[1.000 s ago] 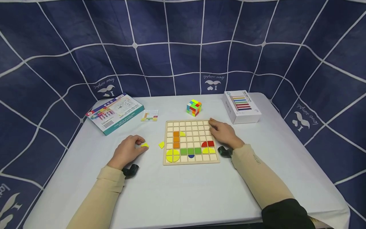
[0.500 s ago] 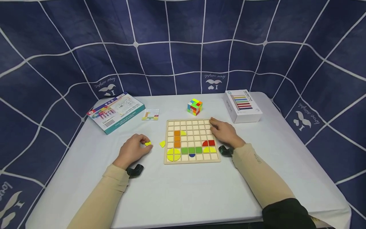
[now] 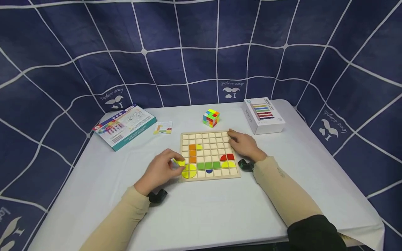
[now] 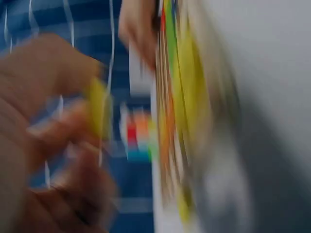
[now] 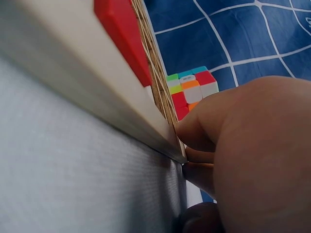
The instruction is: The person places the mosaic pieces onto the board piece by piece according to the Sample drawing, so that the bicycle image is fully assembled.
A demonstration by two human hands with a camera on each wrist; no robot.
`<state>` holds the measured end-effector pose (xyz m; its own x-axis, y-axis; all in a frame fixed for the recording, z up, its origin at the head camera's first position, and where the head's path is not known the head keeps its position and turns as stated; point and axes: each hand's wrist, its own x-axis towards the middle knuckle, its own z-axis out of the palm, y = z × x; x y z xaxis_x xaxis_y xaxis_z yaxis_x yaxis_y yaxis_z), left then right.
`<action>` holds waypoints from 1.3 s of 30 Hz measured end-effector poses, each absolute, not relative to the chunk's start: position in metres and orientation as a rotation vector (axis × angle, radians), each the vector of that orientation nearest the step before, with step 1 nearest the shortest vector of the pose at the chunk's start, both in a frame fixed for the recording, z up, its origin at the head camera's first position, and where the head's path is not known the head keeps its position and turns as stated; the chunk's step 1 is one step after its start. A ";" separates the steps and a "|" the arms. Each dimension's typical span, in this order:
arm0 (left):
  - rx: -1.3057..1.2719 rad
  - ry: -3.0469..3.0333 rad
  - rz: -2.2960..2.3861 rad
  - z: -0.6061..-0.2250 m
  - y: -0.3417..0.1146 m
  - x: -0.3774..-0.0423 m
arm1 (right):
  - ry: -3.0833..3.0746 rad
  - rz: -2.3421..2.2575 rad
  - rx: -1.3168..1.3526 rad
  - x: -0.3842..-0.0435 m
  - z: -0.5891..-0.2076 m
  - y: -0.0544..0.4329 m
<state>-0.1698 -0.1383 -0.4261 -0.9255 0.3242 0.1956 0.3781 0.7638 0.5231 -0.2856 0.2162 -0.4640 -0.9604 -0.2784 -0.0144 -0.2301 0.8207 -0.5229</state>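
Observation:
My left hand (image 3: 161, 169) pinches a small yellow tile (image 3: 180, 162) between thumb and fingers, over the left edge of a wooden grid board (image 3: 216, 179). The left wrist view is blurred, but the yellow tile (image 4: 98, 108) shows at the fingertips. Orange tiles (image 3: 192, 152), green tiles (image 3: 208, 165), red tiles (image 3: 230, 157), a blue half-round tile (image 3: 209, 171) and several yellow tiles (image 3: 189, 171) lie on the board. My right hand (image 3: 245, 144) grips the board's right edge near its far corner; in the right wrist view its fingers (image 5: 201, 124) touch that edge.
Behind the board stands a puzzle cube (image 3: 211, 118). A pattern card (image 3: 163, 127) lies left of it, beside a flat teal-edged box (image 3: 125, 126). At the back right is a white box (image 3: 263, 115). A white cloth (image 3: 201, 212) covers the table.
The left hand has picked the yellow tile up and carried it right to the board's left edge, covering the place where another loose yellow tile lay. The right hand stays on the board.

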 end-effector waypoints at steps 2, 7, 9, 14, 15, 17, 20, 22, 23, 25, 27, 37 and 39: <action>-0.695 -2.905 -0.828 -0.419 -0.114 -0.161 | 2.917 -0.812 -0.411 -0.286 -0.464 0.216; -0.870 -3.003 -0.675 -0.409 -0.058 -0.152 | 2.917 -0.836 -0.413 -0.286 -0.464 0.215; -0.899 -3.018 -0.630 -0.409 -0.040 -0.154 | 2.913 -0.846 -0.406 -0.285 -0.464 0.215; -0.948 -3.032 -0.562 -0.418 -0.004 -0.161 | 2.919 -0.818 -0.386 -0.285 -0.467 0.216; -0.948 -3.032 -0.554 -0.421 0.000 -0.162 | 2.919 -0.819 -0.389 -0.285 -0.467 0.216; -0.938 -3.027 -0.528 -0.426 0.006 -0.163 | 2.920 -0.826 -0.401 -0.286 -0.467 0.214; -0.917 -2.997 -0.494 -0.431 0.009 -0.162 | 2.920 -0.838 -0.413 -0.285 -0.465 0.213; -0.927 -2.961 -0.479 -0.432 0.011 -0.161 | 2.923 -0.832 -0.406 -0.285 -0.464 0.213; -0.940 -2.940 -0.480 -0.433 0.011 -0.161 | 2.925 -0.824 -0.401 -0.284 -0.463 0.214; -0.974 -2.899 -0.482 -0.433 0.012 -0.160 | 2.926 -0.817 -0.388 -0.284 -0.462 0.214; -1.006 -2.865 -0.467 -0.433 0.011 -0.159 | 2.926 -0.803 -0.389 -0.284 -0.461 0.214; -1.066 -2.768 -0.338 -0.434 0.008 -0.163 | 2.935 -0.816 -0.402 -0.285 -0.460 0.214; -1.069 -2.766 -0.328 -0.434 0.008 -0.163 | 2.931 -0.813 -0.400 -0.285 -0.461 0.214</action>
<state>-0.1630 0.0079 -0.4345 -0.7322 0.6432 0.2240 0.6777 0.7207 0.1460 -0.2852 0.2135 -0.4609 -0.9633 -0.2683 -0.0011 -0.2293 0.8257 -0.5154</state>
